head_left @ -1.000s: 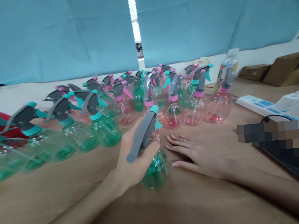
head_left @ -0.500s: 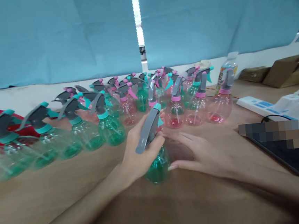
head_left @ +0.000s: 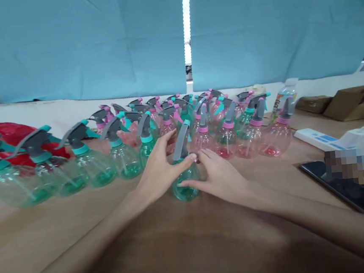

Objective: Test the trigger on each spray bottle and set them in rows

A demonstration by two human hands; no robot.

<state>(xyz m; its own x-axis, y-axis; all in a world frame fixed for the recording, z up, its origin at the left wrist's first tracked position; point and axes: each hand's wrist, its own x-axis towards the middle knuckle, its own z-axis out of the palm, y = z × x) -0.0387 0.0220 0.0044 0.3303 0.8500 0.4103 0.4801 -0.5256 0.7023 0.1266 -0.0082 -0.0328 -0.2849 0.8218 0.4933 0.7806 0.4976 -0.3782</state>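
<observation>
A green spray bottle (head_left: 187, 192) with a grey and teal spray head stands upright on the wooden table in front of me. My right hand (head_left: 222, 175) is closed around its body from the right, the thumb across the front and the other fingers partly hidden behind. At the neck, my left hand (head_left: 159, 168) curves loosely around the left side. Its thumb lies over the front of the neck, while its fingers are stretched out with a gap between them and the spray head. Pink spray bottles (head_left: 225, 143) stand just behind.
A row of green spray bottles (head_left: 98, 169) runs along the left, with a red plastic bag (head_left: 12, 130) behind it. At right lie a white power strip (head_left: 316, 139) and a dark phone (head_left: 339, 188). A drink bottle (head_left: 285, 95) and cardboard box (head_left: 346, 103) stand farther back.
My right hand has moved left and closed on the green bottle's body. My left hand has loosened from the spray head, and its fingers have straightened. The camera view has shifted slightly.
</observation>
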